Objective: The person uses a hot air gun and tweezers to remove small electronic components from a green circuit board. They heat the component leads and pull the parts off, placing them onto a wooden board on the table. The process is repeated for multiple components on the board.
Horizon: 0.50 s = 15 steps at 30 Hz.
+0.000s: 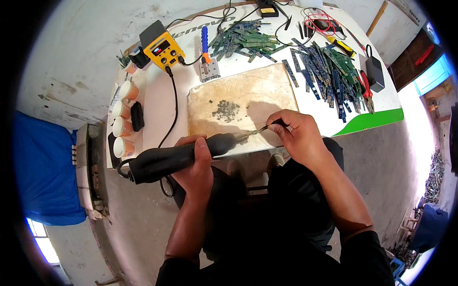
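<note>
Above tan board (210, 90) and floor (138, 209) — left hand (196, 159) grips heat gun (162, 163); right (300, 138), probably tweezers (280, 122).

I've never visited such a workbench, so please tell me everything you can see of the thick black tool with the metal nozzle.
The thick black tool is roughly cylindrical, with a plastic-looking body and a slim metal nozzle. The left grip holds it aslant, nozzle toward the right, its tip over the tan board, close to a thin dark tool; contact is unclear. A black cable curves at its back end.
</note>
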{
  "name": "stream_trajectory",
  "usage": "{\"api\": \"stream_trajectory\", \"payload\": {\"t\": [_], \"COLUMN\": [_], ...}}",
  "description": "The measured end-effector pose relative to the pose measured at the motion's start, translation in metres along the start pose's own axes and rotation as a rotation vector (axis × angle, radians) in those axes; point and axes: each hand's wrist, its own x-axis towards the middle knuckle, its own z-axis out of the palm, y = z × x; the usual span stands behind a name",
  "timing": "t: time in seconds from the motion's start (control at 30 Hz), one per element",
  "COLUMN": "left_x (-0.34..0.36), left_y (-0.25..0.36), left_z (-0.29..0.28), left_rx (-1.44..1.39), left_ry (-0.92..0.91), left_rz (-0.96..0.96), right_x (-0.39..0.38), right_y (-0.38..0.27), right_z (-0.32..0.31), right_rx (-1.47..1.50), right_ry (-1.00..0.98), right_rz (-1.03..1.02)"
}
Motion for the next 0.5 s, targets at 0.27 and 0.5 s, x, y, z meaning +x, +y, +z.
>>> {"api": "stream_trajectory", "payload": {"t": [0.27,0.5], "left_x": [0.000,0.002], "left_y": [-0.006,-0.014], "left_z": [0.002,-0.005], "left_rx": [0.021,0.019], "left_ry": [0.019,0.006], "left_rz": [0.087,0.046], "right_x": [-0.001,0.001], "right_y": [0.006,-0.004], "right_z": [0.001,0.000], "right_rx": [0.026,0.059], "right_ry": [-0.002,-0.019], "right_rz": [0.051,0.139]}}
